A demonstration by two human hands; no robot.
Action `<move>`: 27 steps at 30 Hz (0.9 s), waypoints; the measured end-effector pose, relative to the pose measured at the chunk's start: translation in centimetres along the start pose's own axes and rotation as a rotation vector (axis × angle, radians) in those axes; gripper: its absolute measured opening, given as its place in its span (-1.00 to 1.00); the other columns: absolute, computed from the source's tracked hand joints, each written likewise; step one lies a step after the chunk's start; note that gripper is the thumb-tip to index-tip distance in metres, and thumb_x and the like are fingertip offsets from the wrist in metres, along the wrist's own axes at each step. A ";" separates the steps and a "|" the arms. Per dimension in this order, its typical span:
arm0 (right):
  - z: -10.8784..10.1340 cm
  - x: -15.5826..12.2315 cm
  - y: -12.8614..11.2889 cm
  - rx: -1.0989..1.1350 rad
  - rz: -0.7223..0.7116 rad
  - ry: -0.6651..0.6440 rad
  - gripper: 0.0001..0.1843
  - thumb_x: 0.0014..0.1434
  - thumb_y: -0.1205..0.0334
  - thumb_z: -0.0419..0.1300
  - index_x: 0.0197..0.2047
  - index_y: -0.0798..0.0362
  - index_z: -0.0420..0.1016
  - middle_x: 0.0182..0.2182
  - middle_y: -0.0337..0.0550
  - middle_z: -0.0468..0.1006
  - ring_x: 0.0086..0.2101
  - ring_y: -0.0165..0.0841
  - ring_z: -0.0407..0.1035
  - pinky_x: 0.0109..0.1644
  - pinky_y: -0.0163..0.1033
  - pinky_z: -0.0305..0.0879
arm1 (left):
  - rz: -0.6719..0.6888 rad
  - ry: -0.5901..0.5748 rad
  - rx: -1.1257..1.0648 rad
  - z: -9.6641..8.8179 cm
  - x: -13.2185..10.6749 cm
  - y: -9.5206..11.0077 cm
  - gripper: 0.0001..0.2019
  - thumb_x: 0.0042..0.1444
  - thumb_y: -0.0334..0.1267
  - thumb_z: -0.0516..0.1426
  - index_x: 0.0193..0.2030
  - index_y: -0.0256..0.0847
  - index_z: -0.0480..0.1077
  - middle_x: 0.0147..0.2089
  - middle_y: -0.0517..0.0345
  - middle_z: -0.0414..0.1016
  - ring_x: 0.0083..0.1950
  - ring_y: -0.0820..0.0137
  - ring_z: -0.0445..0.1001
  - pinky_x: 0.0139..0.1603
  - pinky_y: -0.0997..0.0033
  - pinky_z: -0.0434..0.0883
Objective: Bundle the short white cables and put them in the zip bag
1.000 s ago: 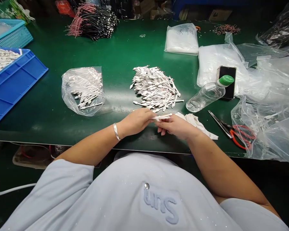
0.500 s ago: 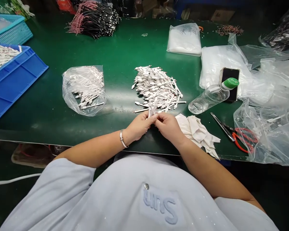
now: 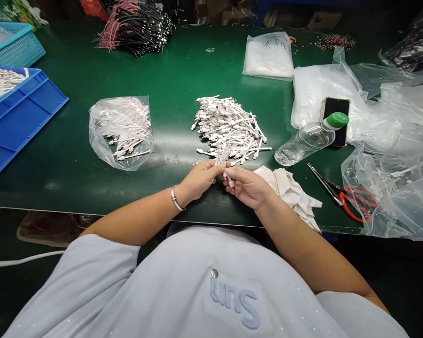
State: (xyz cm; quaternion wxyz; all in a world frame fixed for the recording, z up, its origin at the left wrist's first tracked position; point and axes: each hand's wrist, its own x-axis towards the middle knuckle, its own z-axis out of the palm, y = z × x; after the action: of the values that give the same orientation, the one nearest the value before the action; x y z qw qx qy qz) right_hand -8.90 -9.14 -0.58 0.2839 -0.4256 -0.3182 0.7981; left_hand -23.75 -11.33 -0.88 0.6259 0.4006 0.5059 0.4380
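On table (image 3: 169,80): cable heap (image 3: 229,126) mid, bagged cables (image 3: 121,134) to its L, tray (image 3: 24,112) further L w/ basket (image 3: 10,42) behind it. To R: water bottle (image 3: 305,144) lying across phone (image 3: 333,107), cloth (image 3: 289,190) nearer, just L of scissors (image 3: 341,197).

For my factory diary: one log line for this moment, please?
left hand | right hand | holding: white cables | near: cable pile, cloth
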 end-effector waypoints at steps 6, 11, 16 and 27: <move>0.2 -0.1 -0.1 0.120 0.039 -0.033 -0.74 -0.08 0.32 0.34 -0.25 0.01 0.49 -0.45 -0.30 0.52 -0.43 -0.49 0.41 -0.42 -0.43 0.28 | 0.086 -0.097 0.066 -0.2 -0.4 0.3 -0.71 0.11 -0.19 0.15 -0.08 -0.28 0.50 -0.25 0.11 0.55 -0.22 0.45 0.44 -0.11 0.45 0.32; 0.0 0.2 0.3 0.140 -0.014 0.016 -0.75 -0.20 0.27 0.43 -0.40 0.08 0.50 -0.51 -0.32 0.49 -0.46 -0.53 0.35 -0.41 -0.44 0.26 | 0.220 -0.035 0.205 -0.1 -0.7 0.4 -0.74 0.12 -0.13 0.12 -0.29 -0.31 0.51 -0.30 0.14 0.51 -0.21 0.44 0.41 -0.08 0.43 0.31; 0.4 0.0 0.7 0.183 -0.049 0.051 -0.78 -0.21 0.28 0.40 -0.45 0.09 0.48 -0.53 -0.34 0.48 -0.45 -0.53 0.34 -0.37 -0.42 0.27 | 0.157 -0.004 0.207 -0.3 -0.6 0.4 -0.68 0.13 -0.07 0.10 -0.47 -0.30 0.43 -0.44 0.17 0.45 -0.38 0.50 0.34 -0.33 0.49 0.26; 0.0 0.6 -0.1 0.049 -0.521 0.430 -0.73 -0.19 0.29 0.39 -0.38 0.03 0.45 -0.52 -0.34 0.53 -0.50 -0.53 0.36 -0.44 -0.41 0.25 | 0.351 0.097 0.142 -0.4 -0.6 0.0 -0.72 0.28 -0.13 -0.02 -0.13 -0.26 0.41 -0.10 0.06 0.51 -0.05 0.41 0.45 0.03 0.40 0.35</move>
State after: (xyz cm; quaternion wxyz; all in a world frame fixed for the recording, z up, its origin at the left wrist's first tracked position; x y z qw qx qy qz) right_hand -9.16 -8.62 -0.87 0.5489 -0.4816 -0.3300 0.5982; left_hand -24.25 -11.85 -0.74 0.4850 0.5041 0.4875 0.5225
